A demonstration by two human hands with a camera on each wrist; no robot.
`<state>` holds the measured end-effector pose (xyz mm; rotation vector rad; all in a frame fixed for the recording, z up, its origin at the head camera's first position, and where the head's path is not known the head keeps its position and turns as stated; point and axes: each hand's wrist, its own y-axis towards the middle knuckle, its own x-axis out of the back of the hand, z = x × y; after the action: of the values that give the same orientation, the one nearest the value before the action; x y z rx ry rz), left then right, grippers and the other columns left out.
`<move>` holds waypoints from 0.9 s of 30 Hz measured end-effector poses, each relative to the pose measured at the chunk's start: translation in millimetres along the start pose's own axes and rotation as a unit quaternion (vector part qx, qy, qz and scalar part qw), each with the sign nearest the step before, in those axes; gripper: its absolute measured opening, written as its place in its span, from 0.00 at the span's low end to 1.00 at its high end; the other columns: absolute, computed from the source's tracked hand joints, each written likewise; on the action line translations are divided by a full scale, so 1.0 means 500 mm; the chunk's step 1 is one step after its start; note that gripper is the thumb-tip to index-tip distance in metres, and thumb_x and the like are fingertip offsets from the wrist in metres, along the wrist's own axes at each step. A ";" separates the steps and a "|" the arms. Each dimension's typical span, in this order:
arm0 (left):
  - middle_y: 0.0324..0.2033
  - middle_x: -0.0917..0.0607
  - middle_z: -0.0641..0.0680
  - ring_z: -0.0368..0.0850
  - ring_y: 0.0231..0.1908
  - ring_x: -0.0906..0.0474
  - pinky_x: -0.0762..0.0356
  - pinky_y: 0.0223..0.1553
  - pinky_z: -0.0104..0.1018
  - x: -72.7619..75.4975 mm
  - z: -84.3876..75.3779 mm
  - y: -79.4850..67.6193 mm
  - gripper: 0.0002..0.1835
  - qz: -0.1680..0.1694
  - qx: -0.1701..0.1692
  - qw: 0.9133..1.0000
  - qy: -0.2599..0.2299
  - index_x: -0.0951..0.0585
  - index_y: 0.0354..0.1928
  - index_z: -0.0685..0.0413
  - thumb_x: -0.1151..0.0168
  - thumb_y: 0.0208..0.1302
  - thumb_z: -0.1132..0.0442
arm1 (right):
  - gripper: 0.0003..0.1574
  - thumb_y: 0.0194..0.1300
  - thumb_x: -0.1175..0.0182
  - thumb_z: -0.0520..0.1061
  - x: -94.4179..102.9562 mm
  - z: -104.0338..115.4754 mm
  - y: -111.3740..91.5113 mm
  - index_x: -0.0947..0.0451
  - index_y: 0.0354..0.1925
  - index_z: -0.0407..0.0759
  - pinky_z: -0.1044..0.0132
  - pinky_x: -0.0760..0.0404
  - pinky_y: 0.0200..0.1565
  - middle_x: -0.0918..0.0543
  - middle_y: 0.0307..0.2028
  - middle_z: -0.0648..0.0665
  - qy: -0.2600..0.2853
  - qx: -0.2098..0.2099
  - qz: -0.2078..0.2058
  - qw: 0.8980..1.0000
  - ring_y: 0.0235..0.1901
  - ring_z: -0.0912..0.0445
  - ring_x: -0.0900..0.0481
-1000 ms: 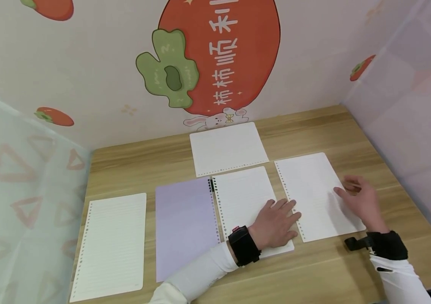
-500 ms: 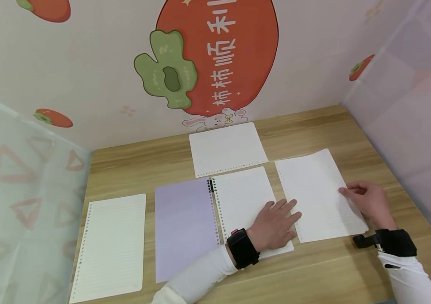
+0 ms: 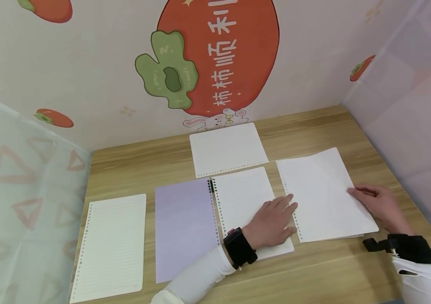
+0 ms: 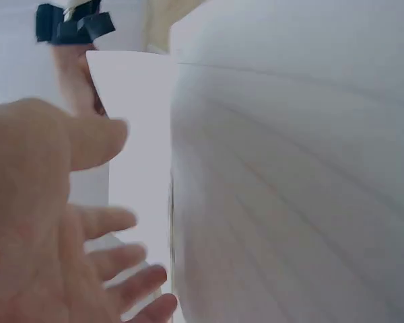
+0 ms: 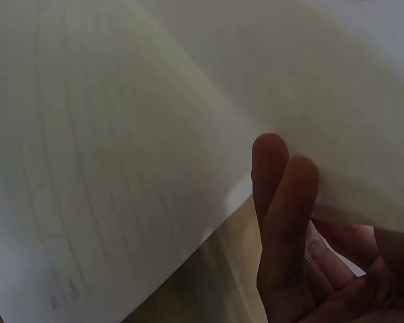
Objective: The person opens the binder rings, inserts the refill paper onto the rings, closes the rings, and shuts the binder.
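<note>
At the right of the head view, my right hand (image 3: 384, 207) pinches the right edge of a white loose-leaf sheet (image 3: 318, 198). That edge is raised, while the punched left edge stays low. The right wrist view shows a second, lined sheet (image 5: 87, 168) beneath the lifted one (image 5: 370, 121), with fingers under the raised edge. My left hand (image 3: 268, 221) lies over the lined right-hand page (image 3: 240, 190) of an open ring binder, its fingers extended to the sheet's punched edge. Left of that page is the binder's purple side (image 3: 185, 228).
A lined punched sheet (image 3: 110, 247) lies at the left of the wooden table (image 3: 337, 270). Another sheet (image 3: 228, 147) lies sideways at the back, by the wall (image 3: 105, 50) printed with persimmons. Side panels border the table left and right.
My right hand has closed on the sheet's right edge, raised it and drawn it rightward, exposing a sheet corner below. The left hand has shifted slightly, its fingers nearer together.
</note>
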<state>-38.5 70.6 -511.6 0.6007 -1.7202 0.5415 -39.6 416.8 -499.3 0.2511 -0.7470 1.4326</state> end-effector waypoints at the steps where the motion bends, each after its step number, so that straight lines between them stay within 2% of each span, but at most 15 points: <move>1: 0.79 0.39 0.56 0.50 0.75 0.38 0.33 0.70 0.41 0.001 0.006 0.000 0.36 -0.015 0.012 0.999 -0.040 0.37 0.79 0.54 0.53 0.77 0.41 | 0.42 0.71 0.39 0.62 0.002 0.002 -0.001 0.25 0.65 0.30 0.70 0.19 0.34 0.19 0.37 0.73 0.016 -0.010 0.018 1.000 0.35 0.72 0.20; 2: 0.78 0.38 0.58 0.51 0.73 0.36 0.33 0.70 0.41 0.004 0.012 0.000 0.36 -0.036 0.025 0.996 -0.080 0.38 0.78 0.56 0.53 0.78 0.43 | 0.39 0.71 0.39 0.62 0.004 0.003 -0.001 0.25 0.66 0.34 0.68 0.17 0.35 0.20 0.37 0.72 0.033 -0.019 0.033 0.999 0.35 0.70 0.19; 4: 0.74 0.35 0.60 0.51 0.70 0.34 0.33 0.70 0.40 0.012 0.024 -0.002 0.36 -0.076 0.051 0.981 -0.169 0.40 0.77 0.61 0.52 0.78 0.46 | 0.29 0.73 0.40 0.61 0.003 0.009 -0.003 0.25 0.64 0.48 0.63 0.15 0.34 0.18 0.37 0.68 0.071 -0.036 0.059 0.995 0.34 0.64 0.16; 6: 0.72 0.35 0.61 0.49 0.65 0.30 0.29 0.66 0.37 0.021 0.036 -0.006 0.36 -0.097 0.080 0.957 -0.261 0.42 0.77 0.63 0.53 0.79 0.47 | 0.19 0.74 0.41 0.59 -0.004 0.018 -0.005 0.25 0.59 0.58 0.60 0.14 0.32 0.15 0.36 0.63 0.108 -0.041 0.078 0.990 0.32 0.59 0.14; 7: 0.72 0.35 0.61 0.47 0.63 0.28 0.27 0.63 0.35 0.024 0.043 -0.009 0.37 -0.101 0.094 0.940 -0.313 0.44 0.78 0.63 0.53 0.79 0.47 | 0.15 0.75 0.41 0.57 -0.010 0.024 -0.006 0.25 0.56 0.61 0.59 0.14 0.31 0.13 0.36 0.61 0.133 -0.040 0.087 0.986 0.32 0.58 0.13; 8: 0.71 0.34 0.61 0.45 0.60 0.26 0.26 0.60 0.33 0.028 0.049 -0.012 0.37 -0.100 0.109 0.920 -0.362 0.45 0.78 0.63 0.53 0.79 0.46 | 0.11 0.75 0.42 0.55 -0.017 0.030 -0.008 0.25 0.54 0.62 0.58 0.13 0.30 0.12 0.35 0.58 0.166 -0.037 0.100 0.980 0.31 0.56 0.12; 9: 0.72 0.34 0.60 0.44 0.58 0.23 0.23 0.57 0.33 0.031 0.055 -0.016 0.38 -0.093 0.123 0.897 -0.415 0.47 0.79 0.62 0.54 0.79 0.45 | 0.10 0.76 0.42 0.52 -0.025 0.038 -0.010 0.24 0.54 0.61 0.58 0.13 0.30 0.11 0.36 0.56 0.197 -0.034 0.115 0.973 0.31 0.55 0.12; 13: 0.66 0.26 0.57 0.43 0.44 0.14 0.15 0.45 0.39 0.035 0.079 -0.030 0.37 -0.075 0.161 0.785 -0.594 0.45 0.80 0.55 0.52 0.79 0.44 | 0.12 0.78 0.44 0.45 -0.062 0.067 -0.019 0.27 0.57 0.53 0.59 0.13 0.31 0.11 0.38 0.51 0.291 -0.017 0.162 0.943 0.32 0.54 0.11; 15: 0.58 0.19 0.54 0.45 0.38 0.13 0.13 0.40 0.42 0.036 0.088 -0.040 0.32 -0.079 0.175 0.736 -0.649 0.39 0.76 0.52 0.50 0.79 0.45 | 0.13 0.78 0.45 0.43 -0.081 0.082 -0.024 0.30 0.58 0.50 0.63 0.14 0.33 0.12 0.39 0.52 0.302 -0.002 0.177 0.937 0.33 0.57 0.13; 16: 0.53 0.17 0.54 0.45 0.35 0.13 0.13 0.38 0.43 0.036 0.092 -0.045 0.29 -0.085 0.181 0.719 -0.665 0.36 0.74 0.50 0.49 0.79 0.46 | 0.14 0.78 0.45 0.42 -0.092 0.089 -0.026 0.32 0.58 0.50 0.65 0.15 0.33 0.12 0.37 0.52 0.297 0.004 0.178 0.938 0.33 0.58 0.13; 17: 0.49 0.15 0.53 0.45 0.32 0.14 0.13 0.35 0.42 0.035 0.096 -0.051 0.26 -0.094 0.190 0.710 -0.671 0.33 0.71 0.50 0.48 0.78 0.47 | 0.14 0.78 0.44 0.42 -0.102 0.097 -0.028 0.32 0.58 0.49 0.67 0.16 0.33 0.13 0.35 0.53 0.289 0.010 0.179 0.940 0.32 0.60 0.15; 19: 0.43 0.13 0.52 0.44 0.27 0.15 0.14 0.31 0.40 0.036 0.105 -0.065 0.21 -0.112 0.204 0.705 -0.670 0.28 0.66 0.49 0.47 0.78 0.49 | 0.15 0.77 0.43 0.42 -0.121 0.110 -0.031 0.32 0.57 0.47 0.70 0.19 0.33 0.14 0.34 0.53 0.275 0.025 0.182 0.944 0.31 0.62 0.18; 21: 0.41 0.12 0.52 0.44 0.24 0.17 0.15 0.28 0.39 0.037 0.113 -0.082 0.18 -0.129 0.217 0.711 -0.657 0.26 0.63 0.49 0.47 0.78 0.51 | 0.16 0.76 0.42 0.43 -0.139 0.123 -0.034 0.33 0.58 0.45 0.72 0.21 0.33 0.15 0.32 0.54 0.259 0.037 0.182 0.948 0.30 0.63 0.19; 24: 0.43 0.12 0.52 0.44 0.21 0.19 0.17 0.28 0.40 0.036 0.126 -0.111 0.17 -0.140 0.229 0.726 -0.633 0.26 0.63 0.48 0.47 0.78 0.54 | 0.17 0.76 0.42 0.44 -0.164 0.140 -0.035 0.33 0.58 0.44 0.72 0.25 0.30 0.17 0.29 0.56 0.238 0.051 0.182 0.953 0.26 0.64 0.24; 27: 0.46 0.12 0.53 0.46 0.21 0.20 0.17 0.28 0.42 0.035 0.138 -0.140 0.17 -0.143 0.243 0.730 -0.622 0.26 0.64 0.47 0.47 0.79 0.53 | 0.17 0.76 0.42 0.45 -0.188 0.157 -0.034 0.32 0.58 0.42 0.72 0.25 0.30 0.17 0.28 0.57 0.224 0.056 0.183 0.956 0.26 0.65 0.25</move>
<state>-47.3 -28.6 -506.6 1.8940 -2.6404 0.3439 -44.3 293.5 -492.0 -0.1359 -0.3468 1.8038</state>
